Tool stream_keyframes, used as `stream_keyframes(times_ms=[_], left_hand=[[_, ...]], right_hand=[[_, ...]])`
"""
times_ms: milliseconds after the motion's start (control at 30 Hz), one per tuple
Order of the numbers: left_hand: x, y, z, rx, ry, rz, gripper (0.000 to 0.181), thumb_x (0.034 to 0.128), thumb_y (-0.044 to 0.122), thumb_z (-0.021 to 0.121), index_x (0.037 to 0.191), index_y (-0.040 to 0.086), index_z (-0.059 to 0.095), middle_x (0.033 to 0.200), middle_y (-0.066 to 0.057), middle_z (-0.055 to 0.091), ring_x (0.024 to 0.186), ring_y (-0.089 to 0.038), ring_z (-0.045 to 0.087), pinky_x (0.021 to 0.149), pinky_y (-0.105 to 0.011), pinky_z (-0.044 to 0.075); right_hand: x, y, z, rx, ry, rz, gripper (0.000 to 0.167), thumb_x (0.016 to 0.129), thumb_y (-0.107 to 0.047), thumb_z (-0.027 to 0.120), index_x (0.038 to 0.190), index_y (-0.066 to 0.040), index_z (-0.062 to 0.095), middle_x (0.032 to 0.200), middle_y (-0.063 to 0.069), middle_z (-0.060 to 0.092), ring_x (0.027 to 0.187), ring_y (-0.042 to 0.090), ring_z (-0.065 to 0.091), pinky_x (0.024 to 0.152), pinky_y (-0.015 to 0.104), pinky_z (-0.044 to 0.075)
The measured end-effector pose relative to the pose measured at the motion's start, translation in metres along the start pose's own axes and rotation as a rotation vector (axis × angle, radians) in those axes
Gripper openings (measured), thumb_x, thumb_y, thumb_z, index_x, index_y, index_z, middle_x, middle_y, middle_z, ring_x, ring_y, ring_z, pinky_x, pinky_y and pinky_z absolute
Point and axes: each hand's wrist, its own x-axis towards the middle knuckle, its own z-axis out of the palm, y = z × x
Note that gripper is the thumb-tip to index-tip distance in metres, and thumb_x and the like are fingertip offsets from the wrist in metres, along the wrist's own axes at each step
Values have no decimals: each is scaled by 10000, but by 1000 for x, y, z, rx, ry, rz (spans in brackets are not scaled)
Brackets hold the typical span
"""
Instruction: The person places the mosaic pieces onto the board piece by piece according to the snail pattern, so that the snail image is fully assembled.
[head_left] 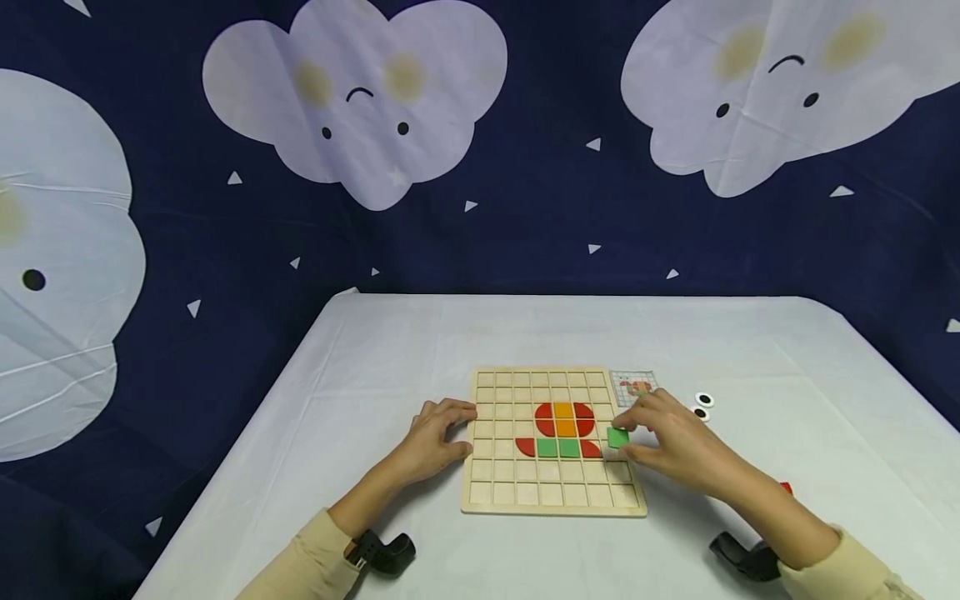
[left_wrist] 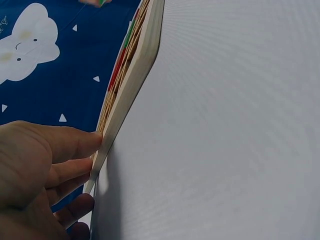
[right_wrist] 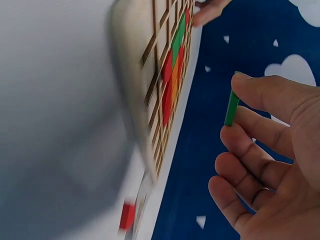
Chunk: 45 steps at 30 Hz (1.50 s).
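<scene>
A wooden grid board (head_left: 525, 495) lies on the table, with red, orange and green pieces set in its middle cells. Against the board's left edge rests my left hand (head_left: 437, 437), its fingertips touching the side. Over the right part of the board, my right hand (head_left: 678, 442) pinches a green square tile (head_left: 617, 437) between thumb and fingers. In the right wrist view that green tile (right_wrist: 231, 108) is seen edge-on, held apart from the board. Two more green squares (head_left: 558, 447) sit in the grid between red quarter-round pieces, below an orange block flanked by red quarter-rounds.
A printed pattern card (head_left: 624, 379) lies at the board's upper right, partly behind the right hand. Two white discs with black centres (head_left: 704, 399) are beyond that hand. A red piece (head_left: 786, 487) shows beside the right forearm. White cloth covers the table (head_left: 420, 333).
</scene>
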Motion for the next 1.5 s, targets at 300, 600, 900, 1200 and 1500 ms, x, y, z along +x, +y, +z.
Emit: stream_keyframes(times_ms=[300, 600, 900, 1200, 1500], left_hand=[[0, -2, 0, 0, -7, 3, 439, 789, 107, 699, 1219, 68, 617, 1318, 7, 554, 1062, -158, 406, 852, -352, 255], [0, -2, 0, 0, -7, 2, 436, 789, 104, 699, 1216, 66, 617, 1316, 11, 554, 1080, -163, 410, 864, -361, 257], [1, -3, 1, 5, 1, 0, 430, 781, 99, 702, 1204, 72, 625, 1308, 12, 559, 1076, -163, 414, 869, -363, 259], [0, -4, 2, 16, 6, 24, 434, 785, 96, 697, 1210, 54, 618, 1309, -8, 557, 1069, -177, 415, 861, -364, 261], [1, -4, 2, 6, 18, 40, 437, 774, 97, 699, 1202, 49, 622, 1301, -16, 561, 1057, -171, 416, 842, -346, 255]], right_hand=[[51, -29, 29, 106, -89, -8, 228, 766, -220, 758, 979, -154, 713, 917, -49, 630, 909, 131, 491, 764, 341, 425], [79, -44, 53, 143, -184, -10, 241, 777, -244, 755, 989, -136, 718, 916, -49, 628, 875, 114, 458, 748, 291, 388], [90, -47, 67, 143, -257, 1, 226, 787, -217, 747, 989, -121, 715, 862, -31, 612, 815, 111, 427, 718, 272, 363], [91, -47, 71, 115, -282, -20, 195, 790, -215, 745, 961, -123, 722, 866, -28, 636, 806, 112, 443, 717, 278, 367], [92, -45, 71, 106, -286, -44, 198, 792, -221, 743, 962, -120, 723, 867, -22, 630, 791, 112, 432, 715, 280, 359]])
